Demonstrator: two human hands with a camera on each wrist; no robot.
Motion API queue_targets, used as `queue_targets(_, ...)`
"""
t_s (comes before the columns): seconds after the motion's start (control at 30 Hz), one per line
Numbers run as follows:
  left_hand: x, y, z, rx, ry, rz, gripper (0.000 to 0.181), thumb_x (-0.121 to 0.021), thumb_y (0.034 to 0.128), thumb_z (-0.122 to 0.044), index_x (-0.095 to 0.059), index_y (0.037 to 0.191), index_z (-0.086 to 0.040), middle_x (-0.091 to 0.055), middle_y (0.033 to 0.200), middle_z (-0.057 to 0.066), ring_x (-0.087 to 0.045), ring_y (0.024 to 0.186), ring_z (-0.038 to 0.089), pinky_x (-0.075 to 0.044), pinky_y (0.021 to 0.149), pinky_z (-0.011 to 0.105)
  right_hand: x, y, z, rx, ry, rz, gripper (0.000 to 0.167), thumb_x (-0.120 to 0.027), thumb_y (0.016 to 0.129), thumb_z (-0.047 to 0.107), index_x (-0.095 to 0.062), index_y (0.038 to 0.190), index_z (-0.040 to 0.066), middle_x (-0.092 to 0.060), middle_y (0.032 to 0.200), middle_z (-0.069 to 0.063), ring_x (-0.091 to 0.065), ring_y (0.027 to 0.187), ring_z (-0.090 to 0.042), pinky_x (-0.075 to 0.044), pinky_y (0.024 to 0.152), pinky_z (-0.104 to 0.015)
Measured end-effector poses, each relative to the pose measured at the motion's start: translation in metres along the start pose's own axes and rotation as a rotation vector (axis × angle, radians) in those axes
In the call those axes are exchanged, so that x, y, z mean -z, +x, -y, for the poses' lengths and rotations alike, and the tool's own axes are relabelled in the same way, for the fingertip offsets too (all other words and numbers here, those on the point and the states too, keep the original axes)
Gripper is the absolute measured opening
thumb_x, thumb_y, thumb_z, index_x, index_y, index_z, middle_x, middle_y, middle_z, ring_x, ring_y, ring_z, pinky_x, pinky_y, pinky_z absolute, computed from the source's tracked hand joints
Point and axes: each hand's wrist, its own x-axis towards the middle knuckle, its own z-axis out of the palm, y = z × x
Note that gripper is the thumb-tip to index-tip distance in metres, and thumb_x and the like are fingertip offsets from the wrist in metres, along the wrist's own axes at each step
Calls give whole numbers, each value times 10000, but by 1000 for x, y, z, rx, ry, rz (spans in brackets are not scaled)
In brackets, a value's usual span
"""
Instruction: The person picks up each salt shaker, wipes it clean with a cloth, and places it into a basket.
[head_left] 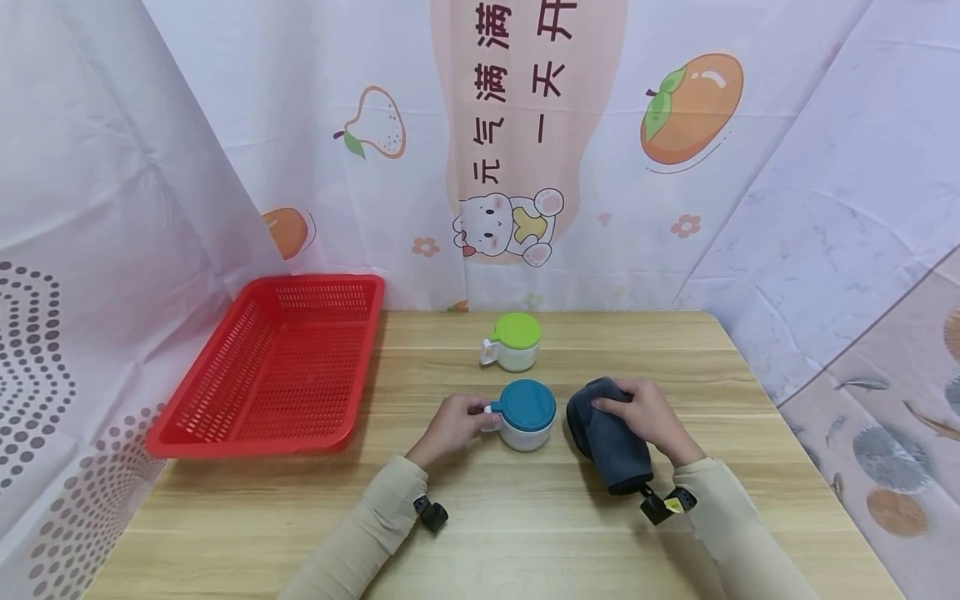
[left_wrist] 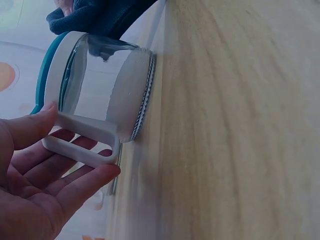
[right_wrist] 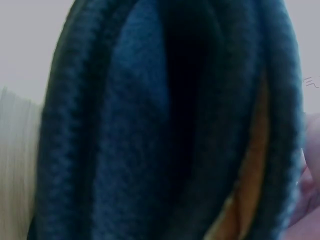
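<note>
The blue-lidded jar stands upright on the table, its handle pointing left into the left hand, whose thumb and fingers pinch it. Just right of the jar, a narrow gap away, the right hand grips a folded dark cloth, its long axis running from far left to near right. The left hand is nearer the jar. Beyond stands a green-lidded jar; the red basket lies well to the left.

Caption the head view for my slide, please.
Left hand holds blue-lidded jar, right hand grips dark cloth; green-lidded jar behind, red basket at left.
</note>
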Motion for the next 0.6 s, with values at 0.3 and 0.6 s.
queue_targets(0.3, 0, -1, 0, -14, 28, -33, 123, -709, 888, -199, -748, 930, -89, -688, 876, 17, -538, 781, 135, -471, 655, 254, 2, -2, 0, -29, 6, 18, 304, -709, 888, 298, -732, 1048, 42, -710, 986, -137, -581, 714, -160, -482, 585, -283)
queue_targets(0.6, 1, -3, 0, -28, 16, -55, 109, -700, 893, -162, -751, 935, -75, -704, 889, 30, -549, 790, 128, -485, 678, 242, 2, -2, 0, -29, -3, 12, 315, -708, 888, 298, -727, 1065, 38, -707, 1030, -158, -593, 737, -155, -488, 600, -284)
